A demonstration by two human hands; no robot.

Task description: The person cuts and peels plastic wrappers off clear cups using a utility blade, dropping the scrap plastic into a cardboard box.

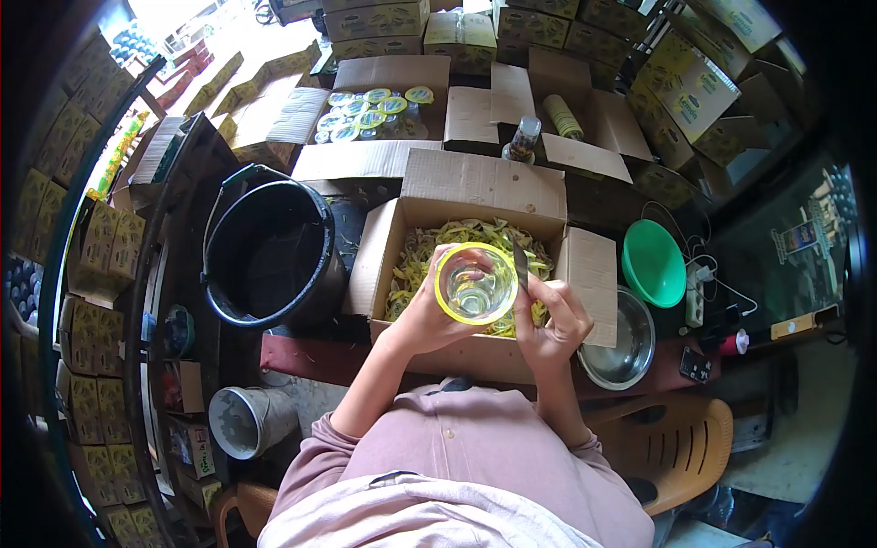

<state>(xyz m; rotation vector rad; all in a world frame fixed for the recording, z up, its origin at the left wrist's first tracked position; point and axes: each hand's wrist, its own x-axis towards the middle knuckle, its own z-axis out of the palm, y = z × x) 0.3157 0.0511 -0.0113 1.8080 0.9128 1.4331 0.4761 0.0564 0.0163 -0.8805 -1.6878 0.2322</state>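
Note:
My left hand (pixel 422 321) is wrapped round a clear cup (pixel 476 300) with a yellow rim, its open-looking round end facing me. In my right hand (pixel 554 321) is a knife (pixel 520 263), gripped between thumb and fingers. Its dark blade points up and away, close beside the cup's right rim. Both hands are over an open cardboard box (pixel 484 183). Yellow-green strips (pixel 429 247) fill the box under the cup.
Left of the box stands a black bucket (pixel 269 251). On the right are a green basin (pixel 654 263) and a metal bowl (pixel 630 352). Behind, one carton (pixel 393 73) holds several lidded cups (pixel 370 114); a patterned glass (pixel 523 139) stands near another carton.

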